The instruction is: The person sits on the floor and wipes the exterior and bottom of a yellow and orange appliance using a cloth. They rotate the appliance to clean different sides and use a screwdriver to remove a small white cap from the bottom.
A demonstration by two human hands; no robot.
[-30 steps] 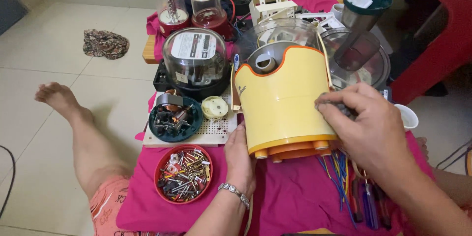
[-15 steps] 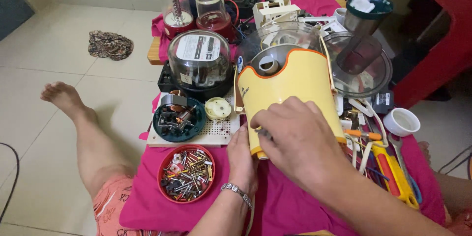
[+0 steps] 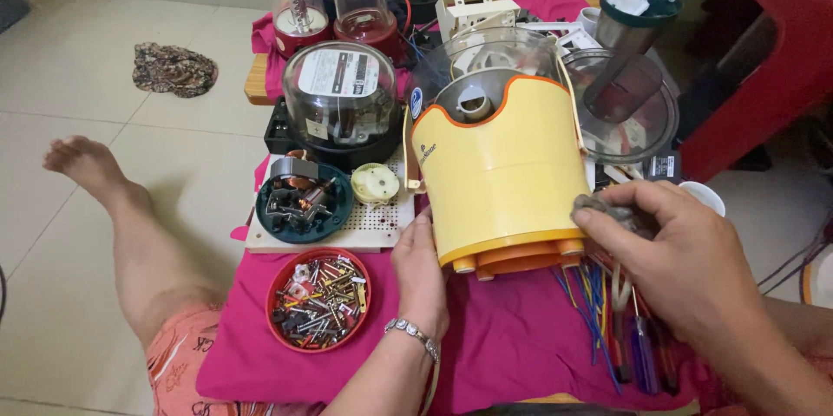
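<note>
On pink cloth, left hand [image 3: 421, 273] braced yellow plastic appliance housing [image 3: 499, 173], right hand [image 3: 672, 255] pinched grey rag [image 3: 603, 208]; tilted housing risked slipping onto red screw dish [image 3: 318, 299].

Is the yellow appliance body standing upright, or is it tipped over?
Tipped. The yellow appliance body lies on its side on the pink cloth, its orange feet facing the camera; the left hand steadies it.

White label [image 3: 338, 73] — inside clear domed meter [image 3: 340, 104].

A single head-worn camera looks steeply down, close over the pink cloth [image 3: 512, 338] on the floor.
</note>
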